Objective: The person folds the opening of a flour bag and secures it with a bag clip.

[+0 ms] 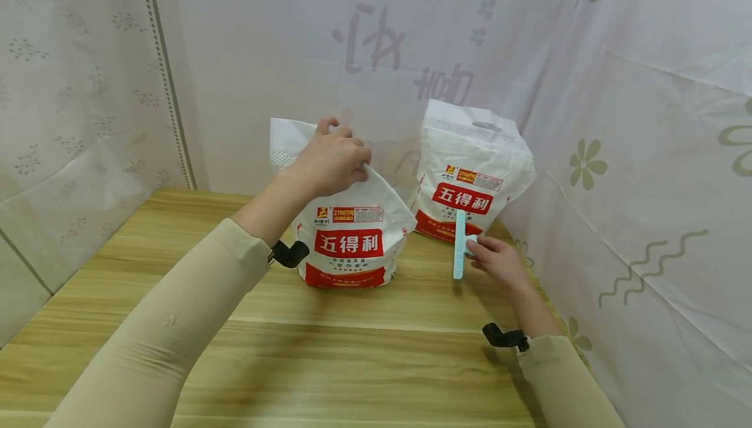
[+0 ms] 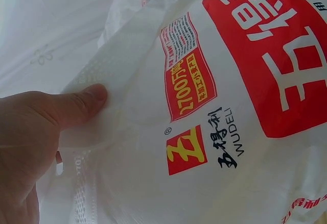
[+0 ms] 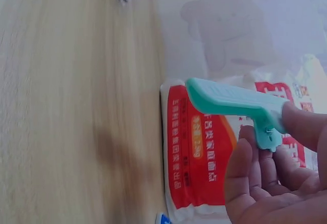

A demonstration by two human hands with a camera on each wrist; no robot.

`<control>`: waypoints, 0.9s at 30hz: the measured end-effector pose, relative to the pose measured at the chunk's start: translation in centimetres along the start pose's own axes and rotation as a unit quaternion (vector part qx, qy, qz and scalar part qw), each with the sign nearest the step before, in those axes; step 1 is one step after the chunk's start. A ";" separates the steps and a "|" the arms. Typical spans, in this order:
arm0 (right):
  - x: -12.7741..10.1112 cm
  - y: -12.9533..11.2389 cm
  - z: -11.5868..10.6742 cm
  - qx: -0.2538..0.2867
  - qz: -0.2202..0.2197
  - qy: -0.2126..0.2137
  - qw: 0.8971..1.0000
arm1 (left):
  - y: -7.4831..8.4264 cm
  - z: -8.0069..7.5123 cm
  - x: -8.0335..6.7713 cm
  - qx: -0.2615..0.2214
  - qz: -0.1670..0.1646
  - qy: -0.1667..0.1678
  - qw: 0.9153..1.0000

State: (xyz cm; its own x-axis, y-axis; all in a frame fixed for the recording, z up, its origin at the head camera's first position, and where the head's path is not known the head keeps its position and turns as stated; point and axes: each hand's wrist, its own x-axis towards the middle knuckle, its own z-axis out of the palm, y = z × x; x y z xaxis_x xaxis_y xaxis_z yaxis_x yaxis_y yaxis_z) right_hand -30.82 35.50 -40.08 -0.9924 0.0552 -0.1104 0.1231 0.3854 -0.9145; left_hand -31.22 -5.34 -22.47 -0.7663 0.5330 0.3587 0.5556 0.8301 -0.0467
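A white-and-red flour bag (image 1: 349, 278) stands in front of me, its top drawn up and folded over to one side. My left hand (image 1: 336, 159) grips that top edge; in the left wrist view the thumb (image 2: 94, 97) presses on the near face of the plastic, the other fingers mostly hidden behind it. My right hand (image 1: 499, 261) pinches a long teal plastic bag clip (image 1: 459, 252) by its small middle tab, holding it upright above the table. In the right wrist view the clip (image 3: 230, 99) overlaps a second flour bag (image 3: 179, 183).
That second flour bag (image 1: 470, 137), with a handle slot in its top, stands at the back right near the curtain. Patterned pale curtains (image 1: 646, 154) enclose the wooden table (image 1: 282, 369) at the back and sides. A small blue-and-white corner (image 3: 162, 219) shows low in the right wrist view.
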 end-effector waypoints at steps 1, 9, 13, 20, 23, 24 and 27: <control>0.0 -0.2 0.1 0.004 0.000 0.002 1.000 | 0.0 0.0 0.0 0.000 0.000 0.000 1.000; -0.6 -1.8 0.6 0.036 -0.010 0.016 0.999 | 0.0 -0.1 0.0 -0.003 0.003 0.001 1.000; -1.2 -3.0 0.8 0.049 -0.025 0.012 0.998 | 0.0 -0.1 0.0 -0.001 0.004 0.002 1.000; -2.2 -4.6 1.1 0.054 -0.060 0.016 0.997 | 0.0 -0.1 0.0 -0.002 0.006 0.001 1.000; -2.6 -5.1 1.1 0.065 -0.071 0.023 0.995 | 0.0 -0.1 0.0 -0.003 0.007 0.001 1.000; -2.7 -5.4 1.1 0.073 -0.075 0.025 0.994 | 0.0 -0.1 0.0 -0.003 0.007 0.000 1.000; -2.9 -6.0 1.1 0.095 -0.090 0.027 0.991 | 0.0 -0.1 -0.1 -0.002 0.006 -0.001 1.000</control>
State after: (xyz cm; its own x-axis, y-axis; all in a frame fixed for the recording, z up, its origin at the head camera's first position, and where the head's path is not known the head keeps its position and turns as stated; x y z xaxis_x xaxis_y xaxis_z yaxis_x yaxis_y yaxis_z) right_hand -28.67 32.02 -34.74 -0.9956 0.0530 0.0773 -0.0643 0.2140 -0.9747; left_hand -31.13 -5.39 -22.39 -0.7600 0.5438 0.3561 0.5662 0.8229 -0.0483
